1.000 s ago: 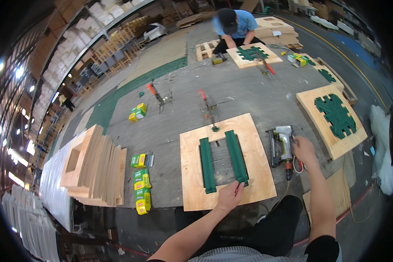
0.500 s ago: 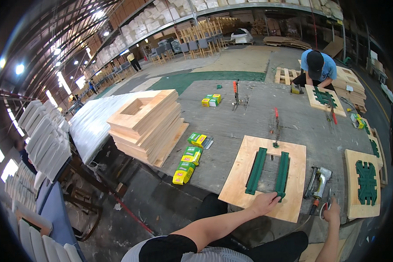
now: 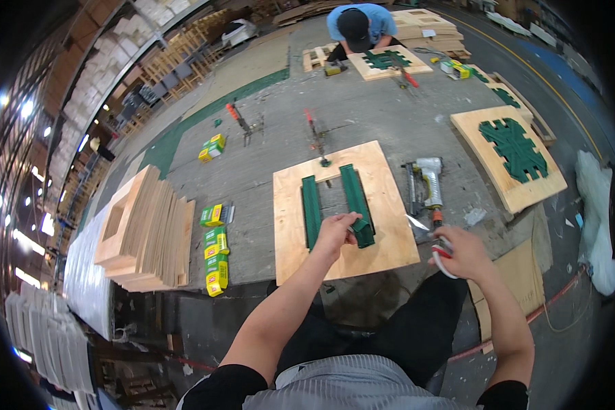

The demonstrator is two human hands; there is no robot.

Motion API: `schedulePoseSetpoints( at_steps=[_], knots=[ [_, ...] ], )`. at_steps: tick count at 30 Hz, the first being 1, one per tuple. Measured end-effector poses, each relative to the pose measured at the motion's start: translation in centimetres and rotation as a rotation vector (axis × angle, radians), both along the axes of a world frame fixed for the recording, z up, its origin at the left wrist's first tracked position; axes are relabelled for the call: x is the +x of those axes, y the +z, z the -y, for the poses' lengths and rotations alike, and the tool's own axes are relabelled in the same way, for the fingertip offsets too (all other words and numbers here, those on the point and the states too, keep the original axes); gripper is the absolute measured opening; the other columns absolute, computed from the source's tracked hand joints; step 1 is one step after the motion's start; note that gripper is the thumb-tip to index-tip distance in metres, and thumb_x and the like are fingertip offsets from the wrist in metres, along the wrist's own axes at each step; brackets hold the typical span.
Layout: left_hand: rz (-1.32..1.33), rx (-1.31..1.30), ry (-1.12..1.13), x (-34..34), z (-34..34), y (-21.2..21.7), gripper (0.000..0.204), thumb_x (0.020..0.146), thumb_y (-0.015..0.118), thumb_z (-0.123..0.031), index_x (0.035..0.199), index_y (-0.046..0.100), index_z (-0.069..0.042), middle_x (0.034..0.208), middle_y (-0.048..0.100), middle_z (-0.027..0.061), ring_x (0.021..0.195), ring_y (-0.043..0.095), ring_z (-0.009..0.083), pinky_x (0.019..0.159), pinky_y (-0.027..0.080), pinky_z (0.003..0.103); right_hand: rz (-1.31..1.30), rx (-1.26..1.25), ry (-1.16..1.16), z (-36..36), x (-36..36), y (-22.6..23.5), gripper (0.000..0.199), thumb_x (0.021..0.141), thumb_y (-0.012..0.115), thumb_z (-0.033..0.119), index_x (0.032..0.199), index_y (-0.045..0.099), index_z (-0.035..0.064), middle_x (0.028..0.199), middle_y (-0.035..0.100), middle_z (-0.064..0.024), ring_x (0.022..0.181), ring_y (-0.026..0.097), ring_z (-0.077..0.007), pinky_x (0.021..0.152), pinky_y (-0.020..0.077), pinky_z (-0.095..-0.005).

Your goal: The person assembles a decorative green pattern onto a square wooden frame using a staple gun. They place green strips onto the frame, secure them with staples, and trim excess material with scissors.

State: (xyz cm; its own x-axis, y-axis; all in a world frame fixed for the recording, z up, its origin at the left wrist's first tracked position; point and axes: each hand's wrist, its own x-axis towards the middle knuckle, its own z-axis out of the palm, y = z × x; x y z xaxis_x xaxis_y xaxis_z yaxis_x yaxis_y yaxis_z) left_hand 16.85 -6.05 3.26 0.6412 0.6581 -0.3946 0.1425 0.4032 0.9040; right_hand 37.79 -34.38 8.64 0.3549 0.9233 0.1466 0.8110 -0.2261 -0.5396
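Observation:
In front of me lies a square plywood frame with a rectangular opening. Two green webbing straps run along the opening, a left strap and a right strap. My left hand is closed on the near end of the right strap, pinching it by the fingertips. Just right of the frame, my right hand grips a pair of scissors, whose blades point toward the frame. Beyond that hand a pneumatic staple gun rests on the table.
A stack of plywood frames and several green-yellow boxes are at left. Red-handled clamps stand behind my frame. At right lies a frame with woven green webbing. Across the table, a person bends over another frame.
The view has swung right, so the table things appear further left. My right hand has brought the scissors up from the table's edge, blades toward the frame. My left hand still holds the strap end.

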Motion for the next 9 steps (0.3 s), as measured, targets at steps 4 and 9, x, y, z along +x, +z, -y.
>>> schedulePoseSetpoints(
  at_steps=[4, 9],
  knots=[
    [-0.008, -0.031, -0.011, 0.3, 0.6, 1.0, 0.028, 0.101, 0.067, -0.03, 0.099, 0.073, -0.003, 0.073, 0.068, 0.0032, 0.05, 0.056, 0.0137, 0.055, 0.05, 0.031, 0.241, -0.202, 0.198, -2.6, -0.5, -0.1, 0.058, 0.079, 0.08, 0.054, 0.118, 0.064, 0.0135, 0.101, 0.066, -0.012, 0.096, 0.068, -0.0364, 0.082, 0.0523, -0.0512],
    [0.01, -0.035, 0.0, -0.5, 0.9, 1.3, 0.029, 0.101, 0.067, -0.031, 0.101, 0.072, -0.003, 0.075, 0.068, 0.0047, 0.055, 0.059, 0.0152, 0.059, 0.052, 0.03, 0.329, -0.316, 0.373, -7.0, -0.1, -2.1, 0.056, 0.082, 0.076, 0.053, 0.118, 0.063, 0.0116, 0.103, 0.065, -0.0115, 0.103, 0.067, -0.0338, 0.085, 0.0514, -0.0507]
  ],
)
